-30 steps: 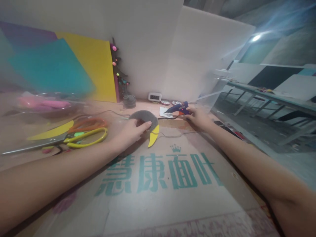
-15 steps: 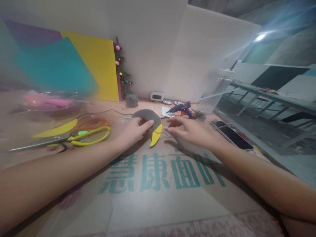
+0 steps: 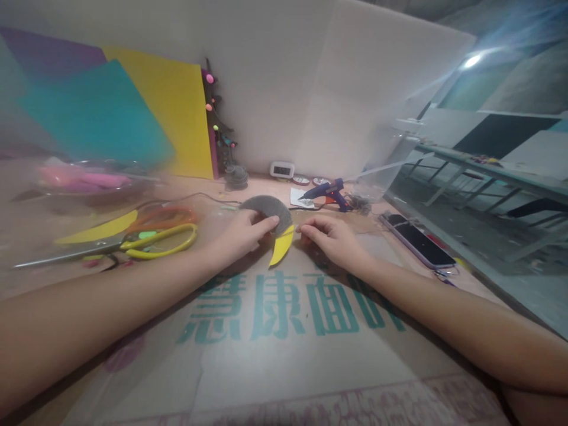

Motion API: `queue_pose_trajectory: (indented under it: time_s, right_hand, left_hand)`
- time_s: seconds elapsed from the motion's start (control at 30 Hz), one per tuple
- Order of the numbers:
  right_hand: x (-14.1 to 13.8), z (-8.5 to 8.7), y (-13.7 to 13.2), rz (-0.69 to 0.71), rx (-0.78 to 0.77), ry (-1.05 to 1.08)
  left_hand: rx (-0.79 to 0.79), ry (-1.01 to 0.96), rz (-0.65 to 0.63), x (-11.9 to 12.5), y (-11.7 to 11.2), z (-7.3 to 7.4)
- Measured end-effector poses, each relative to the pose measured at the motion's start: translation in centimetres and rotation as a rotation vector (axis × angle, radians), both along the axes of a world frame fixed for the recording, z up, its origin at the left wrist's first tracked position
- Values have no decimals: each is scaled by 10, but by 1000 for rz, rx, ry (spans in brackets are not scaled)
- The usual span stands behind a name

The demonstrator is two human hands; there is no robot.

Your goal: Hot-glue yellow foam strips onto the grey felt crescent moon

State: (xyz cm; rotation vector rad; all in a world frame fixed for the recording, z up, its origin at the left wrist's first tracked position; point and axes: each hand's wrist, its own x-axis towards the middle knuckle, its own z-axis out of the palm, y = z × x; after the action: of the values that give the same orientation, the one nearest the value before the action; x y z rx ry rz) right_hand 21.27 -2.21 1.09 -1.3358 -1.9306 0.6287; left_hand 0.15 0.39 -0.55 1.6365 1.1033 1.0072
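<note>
A crescent (image 3: 271, 206) lies in the middle, mostly covered by grey yarn or thread wound round it, with its yellow lower tip (image 3: 281, 247) bare. My left hand (image 3: 257, 228) grips the crescent from the left, thumb on top of the grey part. Just right of the crescent, my right hand (image 3: 327, 236) has its thumb and forefinger pinched together on what looks like a strand of grey yarn (image 3: 297, 228) close to the edge of the wrapping. Most of that strand is hidden by the fingers.
Scissors (image 3: 71, 254) with a yellow and an orange handle lie left, beside a yellow crescent piece (image 3: 102, 228). Behind are a blue glue gun (image 3: 323, 190), a small clock (image 3: 282, 170) and a decorated twig (image 3: 217, 127). A phone (image 3: 419, 241) lies right.
My right hand has moved slightly left and its fingers have closed from apart to a pinch beside the crescent. My left hand keeps its grip. The view has shifted a little.
</note>
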Motion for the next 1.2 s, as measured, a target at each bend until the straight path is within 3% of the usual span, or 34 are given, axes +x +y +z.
queue_pose_trajectory:
  time_s: [0.57, 0.77, 1.07, 1.2]
  right_hand:
    - [-1, -1, 1, -48, 93, 15]
    - [-2, -2, 4, 6, 122, -105]
    - [9, -4, 7, 39, 512, -103]
    - [9, -6, 7, 137, 623, -168]
  left_hand:
    - [-31, 100, -113, 1, -2, 8]
    - [-25, 83, -121, 1, -1, 7]
    - [-33, 66, -94, 2, -1, 5]
    - [-23, 80, -81, 2, -1, 7]
